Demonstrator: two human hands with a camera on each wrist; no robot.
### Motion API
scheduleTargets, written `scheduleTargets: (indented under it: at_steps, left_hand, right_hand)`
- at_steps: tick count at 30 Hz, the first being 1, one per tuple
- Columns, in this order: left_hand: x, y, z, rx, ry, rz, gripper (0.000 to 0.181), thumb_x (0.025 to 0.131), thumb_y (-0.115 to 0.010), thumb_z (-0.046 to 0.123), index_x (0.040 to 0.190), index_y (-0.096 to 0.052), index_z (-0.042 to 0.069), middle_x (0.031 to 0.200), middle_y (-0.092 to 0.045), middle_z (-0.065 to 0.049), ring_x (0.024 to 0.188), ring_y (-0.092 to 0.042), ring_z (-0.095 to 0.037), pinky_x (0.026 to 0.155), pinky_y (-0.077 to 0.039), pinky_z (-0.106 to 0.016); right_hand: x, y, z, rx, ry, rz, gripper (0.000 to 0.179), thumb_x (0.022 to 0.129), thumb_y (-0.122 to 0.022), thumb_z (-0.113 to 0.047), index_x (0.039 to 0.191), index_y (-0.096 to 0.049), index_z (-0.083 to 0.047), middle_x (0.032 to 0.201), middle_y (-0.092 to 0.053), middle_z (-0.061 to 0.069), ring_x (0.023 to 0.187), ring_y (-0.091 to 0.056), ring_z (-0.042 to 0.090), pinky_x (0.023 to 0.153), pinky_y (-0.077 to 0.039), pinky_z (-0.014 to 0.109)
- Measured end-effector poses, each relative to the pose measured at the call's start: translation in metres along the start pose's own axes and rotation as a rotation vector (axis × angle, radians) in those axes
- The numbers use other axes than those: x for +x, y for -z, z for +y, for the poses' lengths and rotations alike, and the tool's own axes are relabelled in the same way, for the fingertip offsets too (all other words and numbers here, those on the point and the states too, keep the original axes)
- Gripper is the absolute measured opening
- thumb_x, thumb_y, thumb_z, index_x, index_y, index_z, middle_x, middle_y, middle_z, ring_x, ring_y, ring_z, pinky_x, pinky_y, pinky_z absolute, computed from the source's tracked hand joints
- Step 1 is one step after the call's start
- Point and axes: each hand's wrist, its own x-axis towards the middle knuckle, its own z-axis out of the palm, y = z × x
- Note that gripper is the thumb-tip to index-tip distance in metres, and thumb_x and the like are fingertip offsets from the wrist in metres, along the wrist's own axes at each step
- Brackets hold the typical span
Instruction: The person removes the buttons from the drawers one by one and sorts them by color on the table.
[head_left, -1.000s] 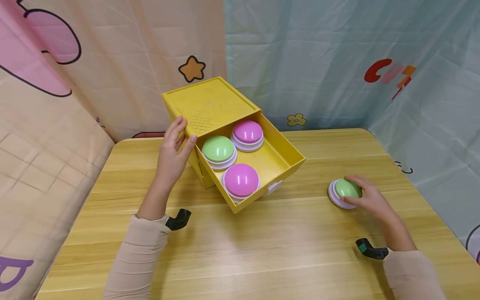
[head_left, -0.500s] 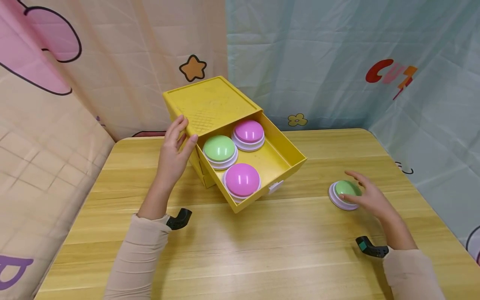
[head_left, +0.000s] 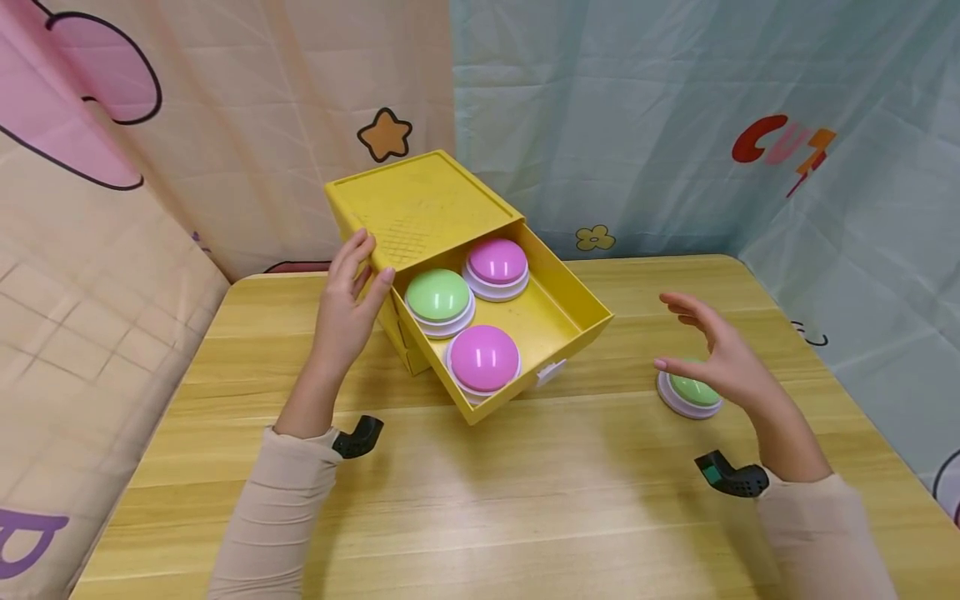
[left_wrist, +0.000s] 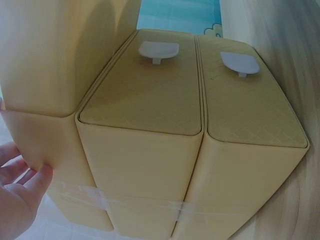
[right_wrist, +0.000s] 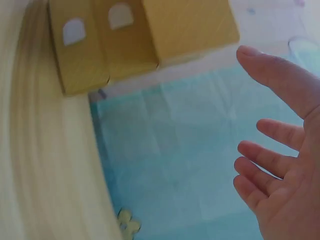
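My left hand [head_left: 347, 304] rests with its fingertips on the side edge of a yellow drawer cabinet [head_left: 420, 212]; the left wrist view shows the thumb and fingers against its wall [left_wrist: 55, 145]. The cabinet's top drawer [head_left: 551, 321] is pulled out. In it sit a green domed push button [head_left: 438, 296] and two pink domed push buttons [head_left: 485, 360], all on white bases. Over at the right, my right hand [head_left: 723, 358] is raised with thumb and fingers spread and holds nothing. Below it another green domed push button [head_left: 693, 392] sits on the table, partly hidden by the hand.
Two lower drawers with white handles [left_wrist: 159, 51] are closed. A wooden table [head_left: 525, 500] carries everything. Printed cloth curtains [head_left: 637, 125] hang behind and at both sides. A black wrist camera mount [head_left: 731, 475] sticks out from each sleeve.
My right hand has let go of the green push button at the right and risen up off it, fingers spreading. The left hand, drawer and its buttons have stayed put.
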Motion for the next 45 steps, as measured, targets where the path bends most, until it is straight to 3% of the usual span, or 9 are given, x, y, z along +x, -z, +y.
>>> scheduleTargets:
  at_steps: [4,12,19,27,30,33,38,45]
  left_hand:
    - [0.0,0.0,0.001,0.0,-0.004,0.003,0.047,0.092,-0.051,0.01,0.132,-0.035,-0.011,0.142,-0.024,-0.017,0.129,-0.026,-0.022,0.103,-0.028,-0.04]
    - [0.0,0.0,0.001,0.0,-0.002,0.0,0.047,0.092,-0.051,0.009,0.132,-0.035,-0.011,0.142,-0.023,-0.017,0.129,-0.026,-0.023,0.103,-0.028,-0.04]
    - [0.001,-0.001,0.0,-0.007,-0.007,-0.005,0.047,0.092,-0.051,0.009,0.132,-0.035,-0.011,0.142,-0.023,-0.017,0.129,-0.027,-0.023,0.103,-0.029,-0.04]
    - [0.0,-0.002,0.003,-0.004,-0.011,-0.002,0.047,0.092,-0.05,0.009,0.132,-0.035,-0.011,0.142,-0.023,-0.018,0.129,-0.027,-0.023,0.103,-0.029,-0.04]
    - [0.0,-0.002,0.004,-0.001,-0.012,0.0,0.047,0.092,-0.05,0.009,0.131,-0.034,-0.012,0.142,-0.023,-0.018,0.129,-0.026,-0.023,0.103,-0.029,-0.04]
    - [-0.001,-0.002,0.005,0.002,-0.014,0.002,0.046,0.092,-0.05,0.008,0.131,-0.035,-0.012,0.142,-0.024,-0.018,0.129,-0.026,-0.024,0.103,-0.029,-0.04]
    - [-0.001,-0.002,0.005,0.01,-0.009,0.007,0.046,0.092,-0.05,0.008,0.131,-0.035,-0.011,0.142,-0.024,-0.018,0.129,-0.026,-0.024,0.102,-0.029,-0.04]
    - [-0.002,-0.001,0.006,0.013,-0.009,0.015,0.047,0.092,-0.05,0.008,0.131,-0.035,-0.012,0.142,-0.024,-0.018,0.129,-0.026,-0.024,0.103,-0.029,-0.04]
  right_hand:
    - [0.018,-0.003,-0.033,0.035,0.157,-0.017,0.085,0.062,-0.076,0.011,0.136,-0.035,-0.002,0.134,-0.038,0.014,0.119,-0.034,0.015,0.098,-0.026,0.016]
    - [0.066,-0.023,-0.083,0.086,0.363,-0.237,0.077,0.066,-0.078,-0.001,0.133,-0.039,-0.002,0.131,-0.042,0.011,0.118,-0.038,0.027,0.101,-0.03,0.028]
    - [0.102,-0.049,-0.098,0.13,0.36,-0.534,0.069,0.075,-0.074,-0.012,0.132,-0.037,-0.001,0.131,-0.041,0.015,0.117,-0.04,0.03,0.099,-0.034,0.039]
    - [0.12,-0.07,-0.106,0.221,0.283,-0.887,0.06,0.08,-0.066,-0.004,0.132,-0.036,-0.003,0.131,-0.04,0.009,0.118,-0.039,0.024,0.099,-0.035,0.036]
    - [0.124,-0.076,-0.107,0.245,0.281,-0.978,0.06,0.081,-0.065,-0.003,0.133,-0.036,-0.006,0.13,-0.04,0.004,0.117,-0.04,0.02,0.099,-0.035,0.034]
    - [0.127,-0.081,-0.11,0.22,0.3,-1.031,0.063,0.08,-0.064,0.0,0.135,-0.035,-0.009,0.132,-0.037,0.0,0.116,-0.039,0.017,0.099,-0.035,0.032]
    - [0.13,-0.086,-0.113,0.111,0.338,-1.065,0.071,0.079,-0.069,-0.01,0.139,-0.031,-0.014,0.137,-0.031,-0.005,0.121,-0.031,0.011,0.101,-0.031,0.028]
    - [0.131,-0.09,-0.114,0.108,0.385,-1.013,0.07,0.075,-0.072,-0.009,0.135,-0.035,-0.01,0.132,-0.035,0.001,0.119,-0.033,0.014,0.1,-0.033,0.03]
